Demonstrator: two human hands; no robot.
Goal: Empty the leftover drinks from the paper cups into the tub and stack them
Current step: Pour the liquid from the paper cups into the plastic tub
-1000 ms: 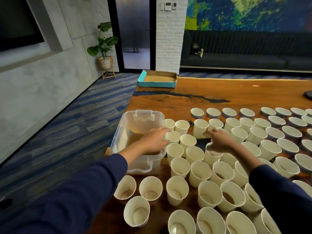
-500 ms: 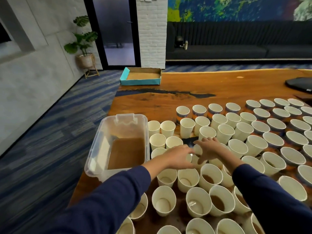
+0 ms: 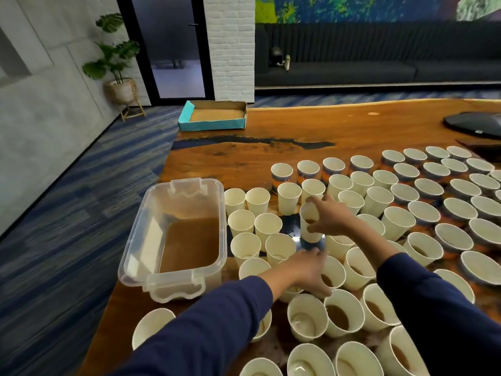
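Item: clear rectangular plastic tub (image 3: 173, 237) with moulded clip handles, on the left part of the polished brown wooden desk (image 3: 311, 126), near its left edge. It holds a shallow layer of brown liquid (image 3: 189, 245).

Item: white paper cups, a large group standing upright to the right of the tub and across the near desk. Several near cups, such as one brown-filled white paper cup (image 3: 343, 313), hold brown drink; others look nearly dry. The far row of cups (image 3: 282, 175) shows blue and orange print on the outer wall.

Item: lifted white paper cup (image 3: 309, 225), upright, raised above the cups around it, with a little brown liquid visible inside. Its blue-printed foot sits in or just over another cup below; which one cannot be told.

Item: right hand (image 3: 330, 215), dark blue sleeve. Its fingers (image 3: 315, 199) and thumb are curled round the lifted cup from the right, grasping it near the rim.

Item: left hand (image 3: 309, 270), dark blue sleeve, reaching over the near cups just below the lifted cup. Its fingers point down among the cups; whether they grasp one cannot be told.

Item: shallow teal cardboard box (image 3: 214, 116), at the far left corner of the desk.

Item: flat black object (image 3: 474, 124), at the far right of the desk.

Item: potted green plant (image 3: 116, 63) in a woven basket on a stand, on the carpeted floor by the wall.
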